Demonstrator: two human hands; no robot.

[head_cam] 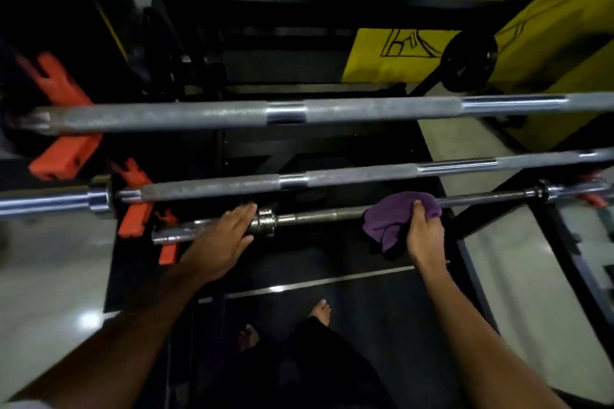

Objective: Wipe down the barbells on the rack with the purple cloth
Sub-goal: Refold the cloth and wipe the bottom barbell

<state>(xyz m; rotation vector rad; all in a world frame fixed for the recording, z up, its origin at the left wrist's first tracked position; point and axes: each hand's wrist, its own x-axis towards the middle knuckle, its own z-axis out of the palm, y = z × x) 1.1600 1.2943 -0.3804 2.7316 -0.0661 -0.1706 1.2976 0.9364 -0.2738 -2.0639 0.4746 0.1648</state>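
rack (orange hooks) | carries: three barbells, stacked levels, horizontal

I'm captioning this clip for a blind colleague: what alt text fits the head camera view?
Seen from above, a person's right hand grips a purple cloth wrapped over the lowest barbell on a rack, while the left hand lies with straight fingers on the bar's sleeve end. Three more barbells run across above it, orange brackets at the left.
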